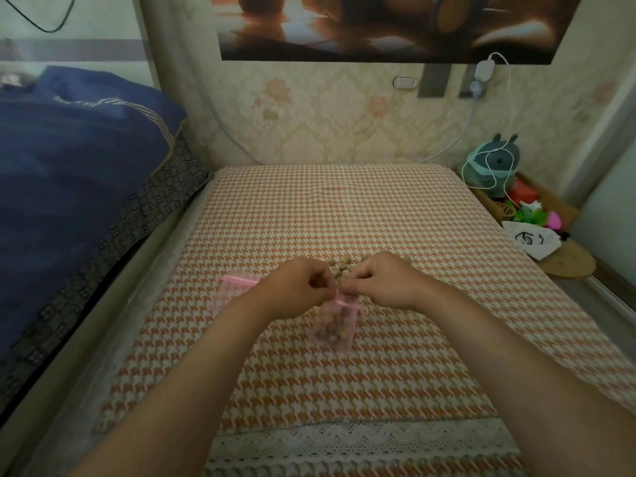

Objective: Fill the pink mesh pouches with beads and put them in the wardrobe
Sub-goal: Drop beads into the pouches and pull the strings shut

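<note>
Both hands are meeting over one pink mesh pouch (333, 330). The left hand (296, 287) and the right hand (382, 280) are curling their fingers inward and pinching the pouch's pink ribbon drawstring (344, 302) at its gathered neck. The pouch is sitting just below the fingertips, on the wrist side, with brown beads showing through the mesh. Loose beads (344, 265) are lying just beyond the fingertips. A second pink pouch (234, 287) is lying flat behind the left knuckles.

Far right of the right-hand fingers, a white bag (530, 239) is showing a black drawing, too small to read as lettering.

Everything is resting on an orange-and-white houndstooth cloth (344, 208) with a white lace border (344, 438) along its near edge. A dark blue quilt (69, 160) is lying to the left. Floral wallpaper (327, 115) is covering the far wall under a brown picture (378, 25), and a white cable (509, 108) is hanging down to a teal plush toy (495, 163).
</note>
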`<state>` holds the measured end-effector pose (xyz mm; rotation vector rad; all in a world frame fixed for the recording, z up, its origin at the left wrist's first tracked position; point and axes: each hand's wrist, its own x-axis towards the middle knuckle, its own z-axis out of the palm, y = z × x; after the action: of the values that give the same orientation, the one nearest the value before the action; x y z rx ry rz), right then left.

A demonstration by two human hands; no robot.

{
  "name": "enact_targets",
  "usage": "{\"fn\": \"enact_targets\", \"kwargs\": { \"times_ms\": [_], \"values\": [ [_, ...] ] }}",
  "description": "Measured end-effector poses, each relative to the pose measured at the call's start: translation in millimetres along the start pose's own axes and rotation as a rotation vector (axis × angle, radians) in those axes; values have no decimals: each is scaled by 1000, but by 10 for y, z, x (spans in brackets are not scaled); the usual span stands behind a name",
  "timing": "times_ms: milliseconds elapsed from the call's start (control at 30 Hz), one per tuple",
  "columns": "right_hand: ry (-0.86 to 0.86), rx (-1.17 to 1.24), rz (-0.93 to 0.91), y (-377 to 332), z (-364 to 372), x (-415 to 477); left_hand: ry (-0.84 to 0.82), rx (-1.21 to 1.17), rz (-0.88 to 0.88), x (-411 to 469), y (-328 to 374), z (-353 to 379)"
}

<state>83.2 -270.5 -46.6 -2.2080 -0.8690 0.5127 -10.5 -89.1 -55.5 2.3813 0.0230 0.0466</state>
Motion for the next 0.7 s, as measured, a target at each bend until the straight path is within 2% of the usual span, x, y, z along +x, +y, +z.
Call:
{"fn": "enact_targets", "kwargs": {
  "times_ms": [200,433,700],
  "values": [
    [-43,-8,23,-4,9,-1,-11,7,-35,10,-9,59],
    [189,-183,86,200,87,164,-25,126,-129,183,-153,186],
    [229,-366,42,228,288,295,151,117,-192,408,-220,371]
  ]
}}
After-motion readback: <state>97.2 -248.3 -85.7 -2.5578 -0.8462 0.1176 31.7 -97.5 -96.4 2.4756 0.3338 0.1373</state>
